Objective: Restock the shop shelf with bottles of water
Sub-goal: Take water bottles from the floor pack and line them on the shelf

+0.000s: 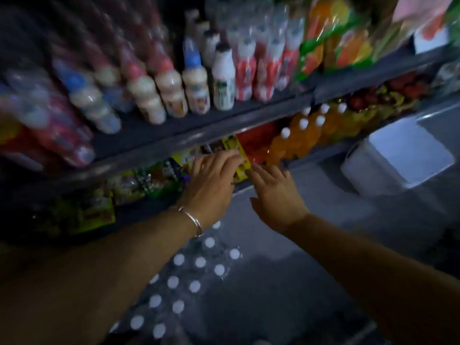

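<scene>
Both hands reach into the lower shelf (pixel 224 131) of a shop rack, near the middle of the view. The left hand (pixel 211 180), with a silver bracelet (pixel 191 219) on its wrist, lies over the front of a yellow carton (pixel 239 155); its fingers (pixel 231 156) are bent over the carton's top edge, though the blur makes it hard to tell whether they truly grip it. The right hand (pixel 273 195) sits just beside it at 3 o'clock, its fingers (pixel 261 170) spread fairly wide and loosely extended, their tips at or touching the carton's lower corner, holding nothing.

The water bottles (pixel 196 275) stand on the floor at 6 o'clock, a pack seen from above as rows of white caps, partly under the left forearm.

At 2 o'clock from the hands, orange drink bottles (pixel 303 138) with white caps stand in the same lower shelf. The upper shelf at 12 o'clock carries creamy bottles (pixel 194 88) and red-labelled bottles (pixel 251 70), all blurred. A white container (pixel 398 155) rests on the floor at 3 o'clock.
</scene>
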Demonstrator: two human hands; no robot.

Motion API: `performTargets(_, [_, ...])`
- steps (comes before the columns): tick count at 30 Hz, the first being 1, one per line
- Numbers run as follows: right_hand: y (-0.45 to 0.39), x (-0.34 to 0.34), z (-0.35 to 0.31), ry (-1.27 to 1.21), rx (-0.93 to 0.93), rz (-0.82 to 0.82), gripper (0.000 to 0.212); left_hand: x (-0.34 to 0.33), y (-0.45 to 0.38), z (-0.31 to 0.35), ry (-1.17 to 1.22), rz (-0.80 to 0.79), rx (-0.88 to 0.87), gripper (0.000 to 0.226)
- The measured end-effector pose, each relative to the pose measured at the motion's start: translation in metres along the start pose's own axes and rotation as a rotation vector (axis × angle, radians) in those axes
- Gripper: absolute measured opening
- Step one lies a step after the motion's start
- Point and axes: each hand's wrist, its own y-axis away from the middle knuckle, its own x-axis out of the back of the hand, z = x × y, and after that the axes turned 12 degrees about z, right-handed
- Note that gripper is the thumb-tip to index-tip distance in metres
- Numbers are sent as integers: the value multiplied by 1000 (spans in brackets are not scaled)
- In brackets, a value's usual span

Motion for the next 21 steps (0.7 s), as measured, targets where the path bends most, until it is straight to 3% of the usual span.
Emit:
performTargets(2, [33,-57,-5,-46,-82,-202,72,-46,46,-16,18,-49,47,55])
performTargets(6, [85,-155,-9,-87,-102,-533,78,-121,122,-46,44,-161,121,52])
performTargets(11, [120,-252,-8,-150,-119,-736,91,-188,180,-77,71,-259,168,55])
performTargets(14, [130,-291,-2,-211,-116,-788,90,-212,198,-86,73,-270,171,59])
performTargets(18, [130,-311,3,-287,-160,-677,61,-227,209,-93,67,-298,176,61])
performTargets(21, [125,-306,6,-289,-213,-695,54,-222,209,-92,35,-330,186,63])
